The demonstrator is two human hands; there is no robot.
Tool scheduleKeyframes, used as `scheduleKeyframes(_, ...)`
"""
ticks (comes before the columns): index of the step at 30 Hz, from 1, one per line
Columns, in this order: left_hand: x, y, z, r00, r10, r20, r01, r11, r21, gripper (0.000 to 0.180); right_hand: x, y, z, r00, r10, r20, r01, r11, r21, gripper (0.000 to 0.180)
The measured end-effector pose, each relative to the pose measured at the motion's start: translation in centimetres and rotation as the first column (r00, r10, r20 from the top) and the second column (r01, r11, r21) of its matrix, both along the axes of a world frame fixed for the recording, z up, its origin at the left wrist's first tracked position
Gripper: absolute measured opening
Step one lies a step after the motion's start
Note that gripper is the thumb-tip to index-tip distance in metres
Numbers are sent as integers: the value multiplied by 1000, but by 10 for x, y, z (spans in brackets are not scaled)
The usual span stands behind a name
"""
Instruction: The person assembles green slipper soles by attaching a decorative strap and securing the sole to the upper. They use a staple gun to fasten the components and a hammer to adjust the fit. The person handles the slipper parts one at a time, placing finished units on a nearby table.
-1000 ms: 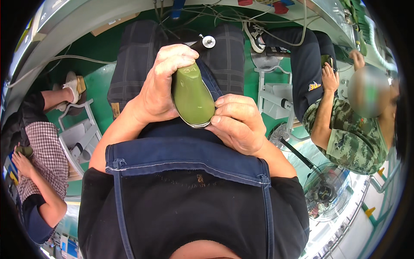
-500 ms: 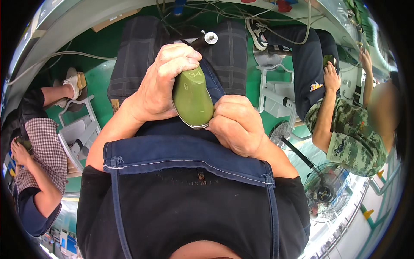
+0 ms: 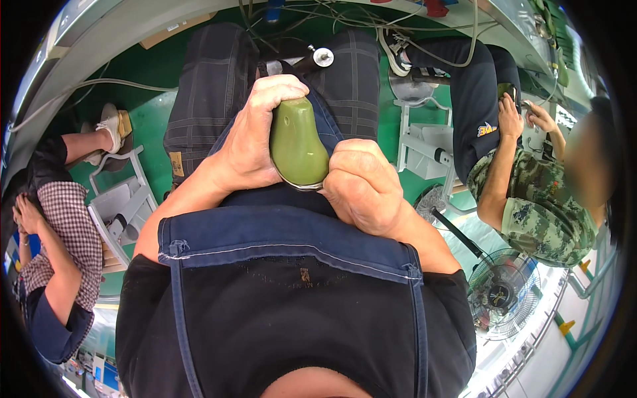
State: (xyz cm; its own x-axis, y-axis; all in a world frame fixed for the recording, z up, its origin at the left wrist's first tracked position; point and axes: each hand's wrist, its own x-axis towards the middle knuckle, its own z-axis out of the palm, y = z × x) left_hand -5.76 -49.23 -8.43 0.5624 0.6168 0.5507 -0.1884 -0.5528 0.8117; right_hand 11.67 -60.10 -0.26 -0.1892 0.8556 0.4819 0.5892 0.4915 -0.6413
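A green shoe last (image 3: 298, 142) stands out in front of my chest, over my lap. Along its near, rounded end runs a thin rim, dark and silvery. My left hand (image 3: 257, 132) wraps round the far, narrow end and the left side of the last, fingers bent over the top. At its near right edge, my right hand (image 3: 363, 182) is closed with the knuckles up and touches the rim. What its fingers pinch is hidden. A navy apron (image 3: 285, 239) covers my front below the hands.
Beyond my knees, a round metal fitting (image 3: 322, 58) sticks up on a dark post. Loose cables (image 3: 318, 23) run under the bench. A co-worker in camouflage (image 3: 544, 192) sits at right, near a floor fan (image 3: 502, 295); another in a checked apron (image 3: 70, 219) sits at left.
The last has tilted in my hands, so the number on its top end no longer shows. My left hand has shifted slightly with it. Both co-workers' hands have moved.
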Motion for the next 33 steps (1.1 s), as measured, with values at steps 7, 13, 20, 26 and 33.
scheduleKeyframes(7, 0, -4, -10, 994, 107, 23, -108, 993, 48, 94, -3, -5, -20, 996, -35, -87, 35, 999, -6, 38)
scheduleKeyframes(13, -4, 18, -2, 979, 155, 136, -184, 953, 240, 84, -7, 12, -15, 987, -109, -114, 99, 991, -92, 67)
scheduleKeyframes(20, -4, 35, 13, 975, 98, 197, -165, 919, 358, 77, -8, 31, -15, 994, -76, -82, 69, 994, -85, 75)
scheduleKeyframes(26, -11, 46, 24, 980, 87, 179, -149, 915, 374, 79, -14, 23, -11, 994, -54, -90, 64, 992, 106, 64)
scheduleKeyframes(33, -19, 34, 28, 993, 93, 77, -112, 946, 303, 87, -36, 11, -23, 975, -90, -205, 142, 957, 252, 54)
